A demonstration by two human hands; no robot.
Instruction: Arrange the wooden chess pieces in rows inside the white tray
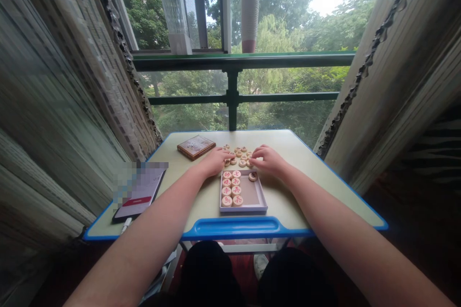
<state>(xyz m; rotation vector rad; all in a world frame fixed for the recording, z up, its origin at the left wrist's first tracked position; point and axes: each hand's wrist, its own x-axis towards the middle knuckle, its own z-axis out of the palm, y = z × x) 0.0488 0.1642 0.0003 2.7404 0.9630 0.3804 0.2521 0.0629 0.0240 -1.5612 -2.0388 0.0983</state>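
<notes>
The tabletop (207, 201) is pale with a blue rim, and it carries all the things here. A phone-like device (144, 194) lies by the left edge, close to the near left corner. It looks well out of the way, so the elbows can move without bumping it.

The shallow tray (254, 193) sits near the middle of the near edge. It should stay flat and square to that edge, so the rows inside do not slip. The brown box (196, 147) lies toward the far left corner, beside the left hand (217, 159).

That hand reaches in from the left, its fingertips at the loose pieces (242, 163). The right hand (268, 158) comes from the right side, fingers bent, by the same bunch. I cannot tell if either hand is gripping a piece or only touching.

The loose pieces lie between the tray and the far edge. Small round things like these can roll or slide, so a soft pinch on the sides should work best. In the tray, eight red-marked pieces (236, 190) stand in two rows on the left. One dark-marked piece (253, 177) is by the tray's far right corner; a sleeve or wrist should not brush it.
</notes>
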